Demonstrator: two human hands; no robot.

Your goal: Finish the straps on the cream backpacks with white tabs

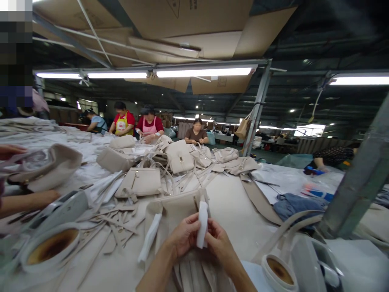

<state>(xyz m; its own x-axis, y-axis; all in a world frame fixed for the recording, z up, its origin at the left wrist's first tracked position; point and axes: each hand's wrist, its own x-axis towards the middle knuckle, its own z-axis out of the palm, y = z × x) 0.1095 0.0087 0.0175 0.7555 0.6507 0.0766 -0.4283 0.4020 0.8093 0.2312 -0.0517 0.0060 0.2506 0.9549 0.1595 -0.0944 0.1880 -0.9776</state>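
A beige bag (179, 206) lies in front of me at the table's near edge, its straps hanging toward me. Over it, my left hand (187, 232) pinches a folded white strip (202, 225) from the left side. My right hand (216, 235) closes on the same strip from the right, low on its edge. The strip stands nearly upright between both hands. Another white wrapped piece (150, 238) rests slanted at the bag's left side, touched by neither hand.
Beige bags (141, 181) are heaped beyond, with loose straps (117, 229) at left. Glue tubs stand at left (53, 247) and right (278, 271). A metal post (358, 162) rises at right. A person's hand (45, 198) is at far left; several people work behind.
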